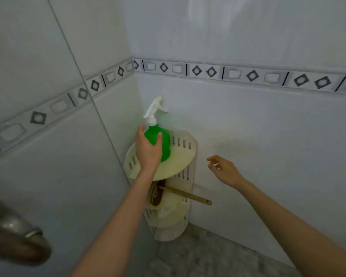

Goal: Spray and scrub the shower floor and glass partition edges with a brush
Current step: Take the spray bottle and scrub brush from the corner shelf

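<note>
From the head camera, the left arm reaches forward and up into the tiled corner. The left hand [148,150] wraps the body of the spray bottle [164,145] from the near side, thumb on one flank and fingers on the other. The right arm stretches out alongside, bare to the elbow. The right hand [226,170] hangs in the air near the wall with its fingers loosely curled, holding nothing, to the right of the corner shelf [180,163] and not touching it.

The bottle is bright green, smooth plastic and bell-shaped, with a white trigger head [154,108] whose nozzle points up and to the right. It stands nearly upright at the top tier of the shelf; whether its base rests on the tier or is just off it cannot be told.

The shelf is cream plastic, a quarter-round stack of tiers with slotted walls, set on the floor [198,256] of grey mottled tile. On the second tier lies the brush [188,195], its brown oval head tucked under the top tier and its long wooden handle jutting out to the right.

The walls are glossy white tile, crossed by a grey border band [208,71] of diamonds and rounded rectangles. A blurred, rounded metal fitting [14,236] fills the lower left.
</note>
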